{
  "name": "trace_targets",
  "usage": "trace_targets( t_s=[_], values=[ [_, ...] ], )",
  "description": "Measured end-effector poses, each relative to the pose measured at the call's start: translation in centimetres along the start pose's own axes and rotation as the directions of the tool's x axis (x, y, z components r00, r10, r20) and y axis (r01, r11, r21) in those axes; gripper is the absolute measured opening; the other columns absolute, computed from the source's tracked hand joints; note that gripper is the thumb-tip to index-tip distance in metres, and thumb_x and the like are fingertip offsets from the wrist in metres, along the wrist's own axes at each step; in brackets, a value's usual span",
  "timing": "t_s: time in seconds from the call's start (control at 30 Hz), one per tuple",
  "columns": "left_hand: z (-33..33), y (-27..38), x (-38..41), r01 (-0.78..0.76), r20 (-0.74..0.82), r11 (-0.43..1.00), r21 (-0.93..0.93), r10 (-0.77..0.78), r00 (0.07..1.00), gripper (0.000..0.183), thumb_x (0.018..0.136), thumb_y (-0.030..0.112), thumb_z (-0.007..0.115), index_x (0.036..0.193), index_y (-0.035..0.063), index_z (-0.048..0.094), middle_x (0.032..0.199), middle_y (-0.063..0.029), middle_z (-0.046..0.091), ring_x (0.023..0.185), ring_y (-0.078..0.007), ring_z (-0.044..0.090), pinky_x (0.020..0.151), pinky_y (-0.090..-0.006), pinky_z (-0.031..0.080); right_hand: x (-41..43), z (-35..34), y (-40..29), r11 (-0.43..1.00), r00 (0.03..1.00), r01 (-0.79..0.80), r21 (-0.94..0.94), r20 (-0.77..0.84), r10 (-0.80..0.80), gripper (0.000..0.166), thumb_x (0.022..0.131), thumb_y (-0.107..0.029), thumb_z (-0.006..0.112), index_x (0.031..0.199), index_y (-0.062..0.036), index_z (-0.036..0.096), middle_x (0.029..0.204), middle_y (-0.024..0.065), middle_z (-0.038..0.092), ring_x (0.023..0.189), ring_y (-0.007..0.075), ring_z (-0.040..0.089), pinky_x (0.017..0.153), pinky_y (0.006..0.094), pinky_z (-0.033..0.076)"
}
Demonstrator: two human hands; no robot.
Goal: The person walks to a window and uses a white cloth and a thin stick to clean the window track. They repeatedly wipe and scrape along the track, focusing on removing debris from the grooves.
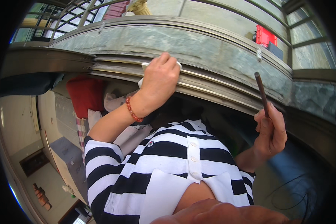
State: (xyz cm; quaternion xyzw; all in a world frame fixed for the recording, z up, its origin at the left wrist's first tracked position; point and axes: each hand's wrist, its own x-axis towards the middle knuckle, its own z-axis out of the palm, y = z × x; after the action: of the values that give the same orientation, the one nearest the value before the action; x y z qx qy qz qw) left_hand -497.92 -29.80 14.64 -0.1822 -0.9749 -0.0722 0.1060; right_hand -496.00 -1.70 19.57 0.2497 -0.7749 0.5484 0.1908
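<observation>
My left hand [160, 78] is closed over a folded white cloth [179, 66], whose edges show on either side of my knuckles. It rests on the metal sliding-window track [212, 86], near the left end of the exposed rails. A red bead bracelet [131, 109] circles that wrist. On the right, my right hand [271, 131] grips a thin dark brown rod [261, 92] between thumb and fingers. The rod points up and away, its far end apart from the hand and over the track. Most of the cloth is hidden under my left hand.
Beyond the track runs a grey-green stone sill [184, 42], bordered by metal railings [235, 15]. A red plastic crate [266, 35] lies outside at the right. A window sash frame [47, 60] covers the track's left end. Indoors, a red cushion [85, 93] sits below left.
</observation>
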Motion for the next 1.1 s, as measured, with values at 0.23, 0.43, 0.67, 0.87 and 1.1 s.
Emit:
trace_targets(
  t_s=[0.23, 0.43, 0.67, 0.87, 1.1],
  values=[
    [2.8, 9.7, 5.3, -0.233, -0.013, 0.966, -0.114, 0.233, 0.972, 0.015, 0.063, 0.003, 0.061, 0.077, 0.0034, 0.061, 0.085, -0.0076, 0.056, 0.088, -0.0246, 0.053, 0.072, -0.0338, 0.047, -3.4, -4.4, 0.0, 0.997, 0.995, -0.029, -0.073, -0.101, 0.022, 0.024, 0.086, 0.003, 0.060, 0.110, 0.0047, 0.062, 0.082, 0.0144, 0.066, 0.066, 0.0162, 0.060, 0.062, 0.0233, 0.048],
    [5.0, 19.9, 9.3, -0.363, -0.194, 0.667, -0.651, 0.316, 0.929, 0.019, 0.071, 0.002, 0.057, 0.087, 0.0071, 0.066, 0.099, -0.0065, 0.061, 0.095, -0.0275, 0.057, 0.076, -0.0341, 0.050, -6.0, -5.7, -2.3, 0.944, 0.872, -0.323, -0.070, -0.410, 0.268, 0.030, 0.091, -0.003, 0.056, 0.120, 0.0053, 0.057, 0.081, 0.0088, 0.062, 0.064, 0.0058, 0.048, 0.055, 0.0161, 0.036],
    [-1.6, 14.7, 12.3, 0.357, 0.260, -0.602, -0.714, 0.245, 0.934, 0.055, 0.076, -0.015, 0.047, 0.129, 0.0008, 0.050, 0.116, -0.0113, 0.061, 0.101, -0.0184, 0.062, 0.089, -0.0315, 0.050, -8.4, -5.7, 1.3, 0.899, 0.812, -0.355, 0.256, -0.393, 0.432, 0.021, 0.089, 0.000, 0.059, 0.109, 0.0024, 0.055, 0.107, 0.0111, 0.059, 0.089, 0.0122, 0.054, 0.078, 0.0218, 0.044],
    [-3.1, 10.4, 13.1, 0.227, 0.126, -0.807, -0.546, 0.189, 0.974, 0.055, 0.079, -0.016, 0.045, 0.131, 0.0030, 0.048, 0.117, -0.0133, 0.060, 0.104, -0.0214, 0.060, 0.097, -0.0351, 0.047, -4.2, 0.0, 2.1, 0.760, 0.810, -0.486, 0.431, -0.106, 0.577, 0.038, 0.087, -0.006, 0.065, 0.123, 0.0034, 0.054, 0.112, 0.0060, 0.062, 0.096, 0.0074, 0.054, 0.084, 0.0215, 0.044],
    [-8.7, -1.6, 8.6, -0.379, -0.278, -0.135, -0.916, -0.469, 0.838, 0.045, 0.086, -0.011, 0.045, 0.129, 0.0014, 0.046, 0.117, -0.0130, 0.059, 0.106, -0.0216, 0.057, 0.099, -0.0351, 0.041, -2.8, 3.3, -0.4, 0.857, 0.837, -0.508, -0.090, 0.183, 0.516, 0.012, 0.085, -0.006, 0.064, 0.095, 0.0000, 0.066, 0.069, 0.0085, 0.065, 0.058, 0.0108, 0.058, 0.055, 0.0239, 0.046]
  ],
)
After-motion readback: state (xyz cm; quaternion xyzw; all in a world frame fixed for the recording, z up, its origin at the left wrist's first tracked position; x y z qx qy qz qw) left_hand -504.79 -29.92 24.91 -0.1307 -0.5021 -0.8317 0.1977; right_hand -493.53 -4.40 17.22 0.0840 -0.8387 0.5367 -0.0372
